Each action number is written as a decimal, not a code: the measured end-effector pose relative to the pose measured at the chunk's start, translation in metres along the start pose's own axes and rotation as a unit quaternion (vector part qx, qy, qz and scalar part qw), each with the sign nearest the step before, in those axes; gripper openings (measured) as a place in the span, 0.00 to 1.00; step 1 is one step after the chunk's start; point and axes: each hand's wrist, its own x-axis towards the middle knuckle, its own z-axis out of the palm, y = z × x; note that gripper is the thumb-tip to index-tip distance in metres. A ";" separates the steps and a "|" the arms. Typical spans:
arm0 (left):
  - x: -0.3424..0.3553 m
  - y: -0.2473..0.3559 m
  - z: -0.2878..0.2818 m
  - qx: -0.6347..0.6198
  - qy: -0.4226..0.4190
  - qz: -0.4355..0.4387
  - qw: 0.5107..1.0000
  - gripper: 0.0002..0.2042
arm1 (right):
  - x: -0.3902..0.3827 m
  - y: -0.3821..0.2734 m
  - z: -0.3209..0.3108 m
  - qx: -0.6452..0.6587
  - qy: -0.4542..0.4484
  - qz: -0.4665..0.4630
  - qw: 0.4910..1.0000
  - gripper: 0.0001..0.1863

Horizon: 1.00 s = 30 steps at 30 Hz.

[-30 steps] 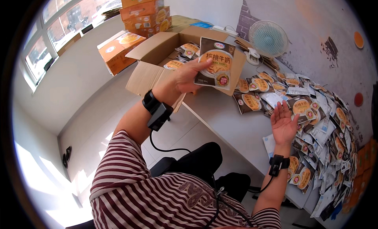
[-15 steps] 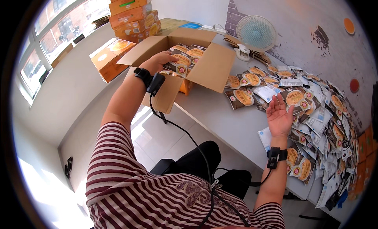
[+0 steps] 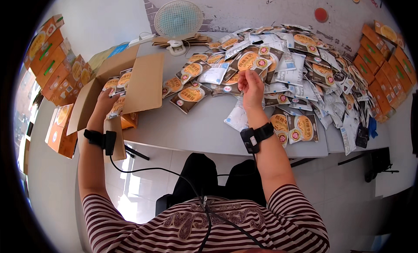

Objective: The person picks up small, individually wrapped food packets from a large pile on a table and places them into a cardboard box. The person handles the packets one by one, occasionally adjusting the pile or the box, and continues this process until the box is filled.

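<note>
My left hand [image 3: 103, 103] is inside the left side of an open cardboard box [image 3: 142, 83], fingers closed on a brown-and-yellow packet [image 3: 117, 106] among other packets [image 3: 124, 79] lying flat there. My right hand [image 3: 250, 89], palm turned partly up, has its fingers curled at the front of a large loose heap of brown and white packets [image 3: 291, 70]. Whatever those fingers hold, if anything, is too hidden to make out. Black straps with small devices and cables are on both forearms.
Stacks of orange cartons rise at the left [image 3: 50, 65] and right [image 3: 383, 96]. A white fan [image 3: 177, 21] and flattened cardboard [image 3: 198, 39] are at the back of the grey table [image 3: 191, 135]. Another orange carton [image 3: 61, 131] sits left of the box.
The view has swung right to face the table. My left hand brought the raised packet down into the box. My right hand's spread fingers have curled near the heap.
</note>
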 end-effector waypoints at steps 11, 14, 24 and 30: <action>-0.074 0.264 0.019 -0.643 -0.236 0.095 0.723 0.17 | 0.024 -0.026 -0.042 -0.221 0.185 -0.176 0.941 0.26; -0.075 0.284 0.069 -0.698 -0.314 0.029 0.642 0.18 | 0.026 -0.024 -0.044 -0.220 0.167 -0.141 0.951 0.28; -0.064 0.305 0.160 -0.785 -0.433 -0.112 0.429 0.14 | 0.010 -0.017 -0.023 -0.394 0.026 0.009 0.919 0.29; -0.061 0.296 0.178 -0.778 -0.421 -0.124 0.450 0.14 | -0.001 -0.014 -0.004 -0.555 0.013 -0.080 0.828 0.24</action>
